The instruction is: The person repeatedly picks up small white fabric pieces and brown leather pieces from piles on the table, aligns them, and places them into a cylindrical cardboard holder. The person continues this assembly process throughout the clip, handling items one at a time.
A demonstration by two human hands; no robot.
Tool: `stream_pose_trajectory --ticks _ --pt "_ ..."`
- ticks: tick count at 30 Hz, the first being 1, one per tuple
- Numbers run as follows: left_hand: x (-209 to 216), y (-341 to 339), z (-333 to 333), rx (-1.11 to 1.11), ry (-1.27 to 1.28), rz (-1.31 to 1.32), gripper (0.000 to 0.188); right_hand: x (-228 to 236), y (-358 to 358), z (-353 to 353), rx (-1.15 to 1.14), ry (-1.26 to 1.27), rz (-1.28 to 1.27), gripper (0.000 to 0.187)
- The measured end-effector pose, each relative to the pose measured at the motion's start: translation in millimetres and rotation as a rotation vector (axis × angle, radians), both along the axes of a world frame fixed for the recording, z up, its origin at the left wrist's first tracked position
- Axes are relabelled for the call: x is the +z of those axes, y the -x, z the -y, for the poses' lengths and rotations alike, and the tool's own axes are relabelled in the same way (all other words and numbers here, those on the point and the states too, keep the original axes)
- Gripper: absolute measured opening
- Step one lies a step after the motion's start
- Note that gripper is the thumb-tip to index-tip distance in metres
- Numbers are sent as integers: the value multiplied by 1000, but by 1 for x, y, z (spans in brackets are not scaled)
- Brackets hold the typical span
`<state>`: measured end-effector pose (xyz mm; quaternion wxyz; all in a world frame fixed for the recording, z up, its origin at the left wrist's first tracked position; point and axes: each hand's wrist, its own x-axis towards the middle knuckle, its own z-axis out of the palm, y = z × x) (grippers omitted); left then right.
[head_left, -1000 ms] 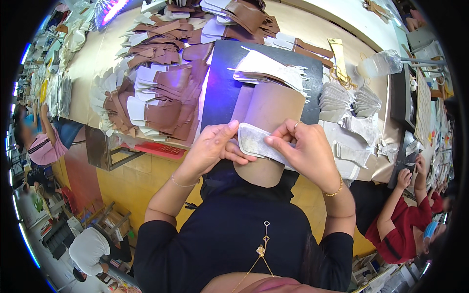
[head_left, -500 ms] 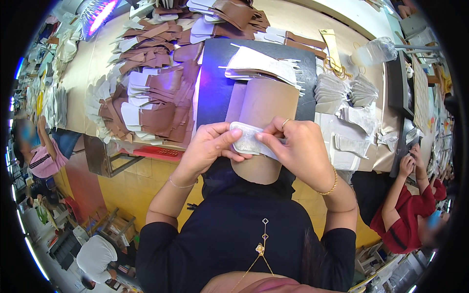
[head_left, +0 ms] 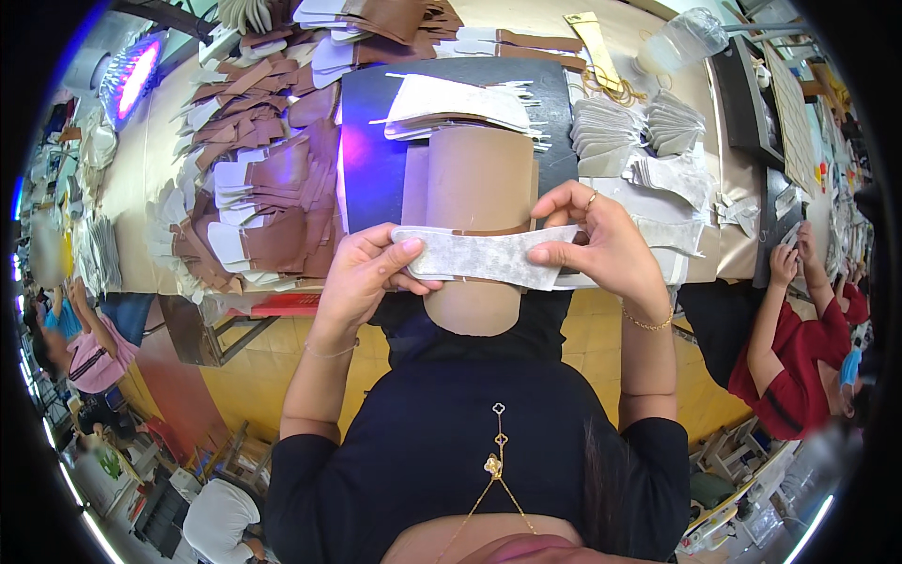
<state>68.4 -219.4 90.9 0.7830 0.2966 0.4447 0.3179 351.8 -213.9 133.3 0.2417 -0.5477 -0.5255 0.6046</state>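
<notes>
A pale grey, mottled strip (head_left: 479,256) with flared ends is stretched between my hands, a thin brown edge showing along its far side. My left hand (head_left: 373,265) pinches its left end, thumb on top and fingers beneath. At the right end, my right hand (head_left: 601,246) grips it between thumb and fingers, the index finger raised. Beneath the strip lies a curved tan board (head_left: 479,179), its rounded near end sticking out past the table edge. Beyond it, a stack of white-backed pieces (head_left: 456,103) rests on a black mat (head_left: 371,122).
Piles of brown and white strips (head_left: 282,193) cover the table on the left. Fanned grey pieces (head_left: 611,136) lie to the right, near a yellow strip with cord (head_left: 594,56) and a clear plastic bottle (head_left: 681,39). A co-worker in red (head_left: 789,352) works at the right.
The strip, earlier partly covered by my right hand, is now spread out at full length. My right hand has moved right along it, away from the left. The whole view has shifted slightly.
</notes>
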Motion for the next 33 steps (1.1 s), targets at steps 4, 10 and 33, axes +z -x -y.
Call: stream_pose_trajectory --ticks 4,10,33 --pt "-2 1 1 -7 7 -19 25 -13 1 1 -68 71 -221 38" --pt "-11 6 -2 -76 20 -18 26 -37 -2 7 -112 199 -250 45" --pt "-23 -1 6 -47 -63 96 26 -34 76 36 339 -941 450 84"
